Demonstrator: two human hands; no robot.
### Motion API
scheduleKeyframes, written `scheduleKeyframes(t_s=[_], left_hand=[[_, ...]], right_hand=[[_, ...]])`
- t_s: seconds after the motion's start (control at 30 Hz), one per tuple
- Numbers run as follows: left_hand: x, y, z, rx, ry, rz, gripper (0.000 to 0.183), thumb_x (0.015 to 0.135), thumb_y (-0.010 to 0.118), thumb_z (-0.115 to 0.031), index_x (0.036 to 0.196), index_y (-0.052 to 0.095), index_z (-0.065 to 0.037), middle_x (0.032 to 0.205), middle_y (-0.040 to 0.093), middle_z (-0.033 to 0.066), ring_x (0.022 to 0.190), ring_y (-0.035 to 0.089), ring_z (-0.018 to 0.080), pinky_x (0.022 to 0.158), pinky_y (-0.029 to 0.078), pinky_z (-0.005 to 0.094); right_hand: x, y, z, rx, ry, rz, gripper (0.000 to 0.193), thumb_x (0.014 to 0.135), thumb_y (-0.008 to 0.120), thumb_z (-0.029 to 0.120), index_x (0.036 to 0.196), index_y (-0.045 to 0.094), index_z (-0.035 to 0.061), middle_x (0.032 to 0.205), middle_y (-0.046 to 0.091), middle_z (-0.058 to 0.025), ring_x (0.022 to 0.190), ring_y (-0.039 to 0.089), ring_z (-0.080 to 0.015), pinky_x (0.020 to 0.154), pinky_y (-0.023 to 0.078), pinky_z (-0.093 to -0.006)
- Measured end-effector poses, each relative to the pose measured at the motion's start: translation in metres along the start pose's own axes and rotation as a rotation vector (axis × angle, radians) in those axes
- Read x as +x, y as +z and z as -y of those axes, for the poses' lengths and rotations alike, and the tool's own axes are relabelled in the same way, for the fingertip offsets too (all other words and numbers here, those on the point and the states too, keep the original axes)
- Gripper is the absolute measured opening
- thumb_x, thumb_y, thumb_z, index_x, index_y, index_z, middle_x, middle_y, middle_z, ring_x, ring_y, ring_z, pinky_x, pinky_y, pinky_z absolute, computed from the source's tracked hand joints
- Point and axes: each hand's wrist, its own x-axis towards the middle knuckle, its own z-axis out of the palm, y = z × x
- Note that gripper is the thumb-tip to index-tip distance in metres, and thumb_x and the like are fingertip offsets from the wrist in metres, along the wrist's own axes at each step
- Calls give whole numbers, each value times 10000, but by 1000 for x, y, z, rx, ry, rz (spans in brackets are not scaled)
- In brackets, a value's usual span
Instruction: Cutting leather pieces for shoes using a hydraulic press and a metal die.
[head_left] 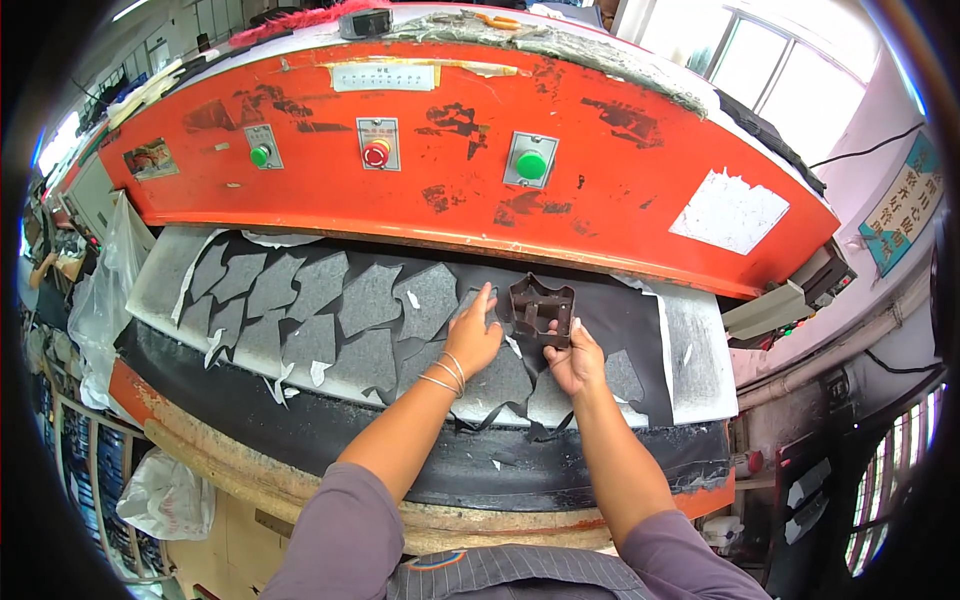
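Note:
My right hand (577,360) grips the lower edge of a dark brown metal cutting die (543,308), an angular frame with inner braces. The die sits at or just above the black sheet material (600,300); I cannot tell whether it touches. Just left of it, my left hand (473,338) has its fingers stretched over the sheet, beside a cut-out. A bracelet is round the left wrist. Several die-shaped cut-outs run across the sheet's left part, with the grey cutting board (700,350) showing through them.
Close above the board stands the orange press beam (310,180) with a red knob (376,153), green buttons (531,165) and a gauge strip. White scraps (319,373) lie on the board. The dark front ledge (330,440) runs nearest me. Plastic bags (168,495) hang left.

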Motion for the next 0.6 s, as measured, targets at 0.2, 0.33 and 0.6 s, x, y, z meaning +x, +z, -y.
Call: scheduleKeyframes(t_s=[0.2,0.33,0.6], left_hand=[[-3,13,18,344,237,15,695,807,492,-81,1450,245,6,1261,607,83,1196,518,259,1091,273,459],[-14,7,15,289,236,29,673,810,474,-66,1440,253,17,1214,633,80,1194,518,259,1096,283,424],[-29,11,9,323,222,44,702,804,477,-66,1450,221,32,1238,621,74,1218,501,256,1101,275,431]], right_hand=[[-1,6,24,-1056,-68,-269,529,951,557,184,1425,361,55,1130,626,-144,911,631,-209,743,539,-350],[-7,5,45,-1399,-233,25,844,781,762,222,1475,291,124,1461,377,-178,1354,355,-294,1084,323,-434],[29,-13,78,-1914,-208,456,815,572,880,310,1282,500,184,1515,274,-206,1438,191,-324,1150,130,-493]])
